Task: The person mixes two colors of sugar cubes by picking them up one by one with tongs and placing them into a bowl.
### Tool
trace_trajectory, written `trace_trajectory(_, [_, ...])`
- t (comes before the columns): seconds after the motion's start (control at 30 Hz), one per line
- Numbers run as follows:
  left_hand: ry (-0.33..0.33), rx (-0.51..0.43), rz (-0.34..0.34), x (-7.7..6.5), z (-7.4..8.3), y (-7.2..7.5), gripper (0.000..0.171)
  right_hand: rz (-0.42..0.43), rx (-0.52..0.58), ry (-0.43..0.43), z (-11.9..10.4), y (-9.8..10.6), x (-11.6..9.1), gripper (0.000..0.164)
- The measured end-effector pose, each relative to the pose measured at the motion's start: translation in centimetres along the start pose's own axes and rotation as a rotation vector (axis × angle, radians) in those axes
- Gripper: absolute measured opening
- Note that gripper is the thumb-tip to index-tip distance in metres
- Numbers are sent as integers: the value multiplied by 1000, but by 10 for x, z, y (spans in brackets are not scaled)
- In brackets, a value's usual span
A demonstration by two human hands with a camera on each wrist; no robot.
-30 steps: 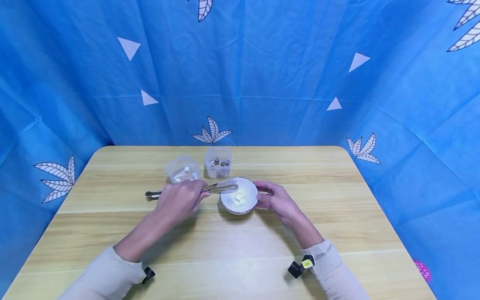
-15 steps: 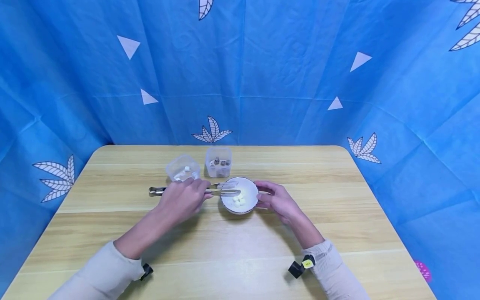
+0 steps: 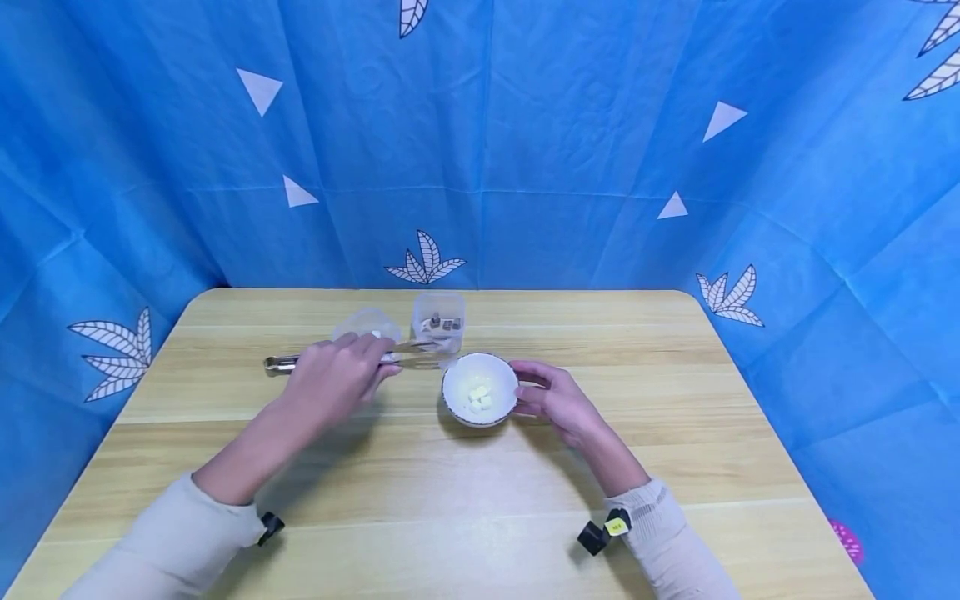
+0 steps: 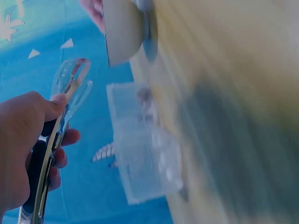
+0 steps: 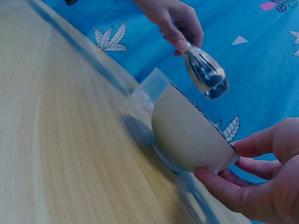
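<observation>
White on the inside with a dark-edged rim, the bowl (image 3: 467,377) is standing upright on the wood-patterned table (image 3: 487,517), and a few pale cubes (image 3: 480,400) are lying clustered at its bottom. On the bowl's right side, the right hand (image 3: 551,402) is holding it, the thumb pressing on the outer wall and the fingers touching near the rim. Left of the bowl, the left hand (image 3: 330,379) is gripping metal tongs (image 4: 46,161), its fingers curling round the handle. The tongs are hanging above the table, with their slotted ends spreading apart and pointing toward the bowl's far left rim. Just beyond the bowl, slightly to its left, a clear container (image 3: 438,298) is holding small dark pieces (image 3: 447,324). Farther left of the bowl, partly behind the left hand in the head view, a second clear container (image 4: 135,186) is holding white pieces, which are blurring in the left wrist view. Behind the bowl and table, a blue curtain (image 3: 480,125) is hanging.
</observation>
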State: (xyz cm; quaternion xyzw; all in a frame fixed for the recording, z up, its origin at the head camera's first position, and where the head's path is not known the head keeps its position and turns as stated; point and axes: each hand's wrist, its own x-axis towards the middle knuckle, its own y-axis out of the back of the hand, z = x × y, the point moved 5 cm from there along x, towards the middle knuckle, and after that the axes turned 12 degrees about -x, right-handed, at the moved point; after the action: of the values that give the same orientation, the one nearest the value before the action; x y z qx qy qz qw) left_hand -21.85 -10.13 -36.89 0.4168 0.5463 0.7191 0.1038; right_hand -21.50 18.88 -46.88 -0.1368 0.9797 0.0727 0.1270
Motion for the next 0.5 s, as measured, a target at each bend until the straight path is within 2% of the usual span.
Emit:
trace_trajectory(0.27, [57, 54, 10, 2, -32, 17, 34, 9, 2, -7, 0, 1, -1, 54])
trace_trajectory(0.37, [86, 68, -12, 2, -40, 20, 32, 12, 3, -13, 0, 0, -2, 54])
trace_trajectory(0.5, [100, 133, -53, 0, -47, 21, 28, 8, -1, -15, 0, 0, -2, 54])
